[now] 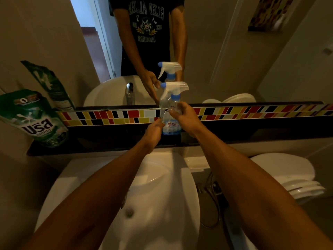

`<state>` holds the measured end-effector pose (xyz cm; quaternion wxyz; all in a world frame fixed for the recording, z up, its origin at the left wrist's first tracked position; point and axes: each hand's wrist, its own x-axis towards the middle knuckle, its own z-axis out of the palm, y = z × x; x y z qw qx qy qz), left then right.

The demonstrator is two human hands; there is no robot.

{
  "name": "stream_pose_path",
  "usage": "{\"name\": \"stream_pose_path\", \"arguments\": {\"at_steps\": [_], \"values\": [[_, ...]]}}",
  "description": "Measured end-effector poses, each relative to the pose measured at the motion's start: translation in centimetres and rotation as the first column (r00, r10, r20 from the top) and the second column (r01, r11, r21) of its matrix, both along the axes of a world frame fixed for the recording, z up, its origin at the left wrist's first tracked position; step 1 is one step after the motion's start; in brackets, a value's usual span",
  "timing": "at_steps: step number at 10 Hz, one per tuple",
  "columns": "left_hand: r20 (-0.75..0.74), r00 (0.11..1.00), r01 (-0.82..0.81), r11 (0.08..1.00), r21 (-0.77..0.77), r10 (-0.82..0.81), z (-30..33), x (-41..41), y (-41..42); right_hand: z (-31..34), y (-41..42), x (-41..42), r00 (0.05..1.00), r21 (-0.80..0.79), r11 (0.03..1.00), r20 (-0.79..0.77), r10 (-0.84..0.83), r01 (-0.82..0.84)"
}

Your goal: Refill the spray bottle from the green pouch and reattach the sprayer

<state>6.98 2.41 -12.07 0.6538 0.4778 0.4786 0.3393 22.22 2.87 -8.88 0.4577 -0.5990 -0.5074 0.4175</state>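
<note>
Black and glossy, the ledge (108, 141) runs the full width of the wall below a mirror (225, 51), with a band of red, yellow, orange, black and white mosaic tiles (252, 112) between them. Below the ledge sits a white basin (162, 204), its drain near the middle, and to the right a white toilet (292, 177) with its lid down. The room is dim; the walls look beige. In the mirror a chrome tap and a person's dark printed shirt show as reflections.

At the ledge's left end the green pouch (37, 120) stands upright, leaning toward the corner of the wall, well apart from the hands.

Near the middle of the ledge the spray bottle (171, 125) stands upright on its base — clear plastic, with blue-tinted liquid low down behind the label. Its white sprayer (175, 87), with blue nozzle and blue collar, sits on the neck.

Both arms reach forward over the basin. The right hand (185, 116) is wrapped around the bottle's shoulder just under the collar, fingers curled on the clear plastic. The left hand (155, 129) is at the bottle's lower left side, fingers curled and touching it beside the label — a light hold, it seems.
</note>
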Motion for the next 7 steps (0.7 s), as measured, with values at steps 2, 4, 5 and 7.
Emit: {"name": "stream_pose_path", "arguments": {"at_steps": [2, 4, 5, 7], "values": [[-0.044, 0.999, 0.004, 0.999, 0.048, -0.002, -0.3, -0.2, 0.0, -0.6, -0.4, -0.4, 0.997, 0.017, 0.997, 0.001, -0.079, 0.079], [-0.176, 0.984, -0.002, 0.994, 0.105, 0.021, 0.4, -1.6, -0.1, -0.5, -1.4, -0.9, 0.980, 0.091, 0.976, -0.027, -0.195, 0.197], [-0.406, 0.912, 0.032, 0.980, 0.198, 0.053, 1.8, -3.8, -0.2, 0.4, -2.3, -1.5, 0.955, 0.109, 0.949, -0.042, -0.293, 0.296], [-0.571, 0.817, 0.185, 0.896, 0.402, 0.087, 7.1, -9.4, 0.7, 3.4, -4.8, -3.4, 0.905, 0.238, 0.874, -0.145, -0.399, 0.424]]}}
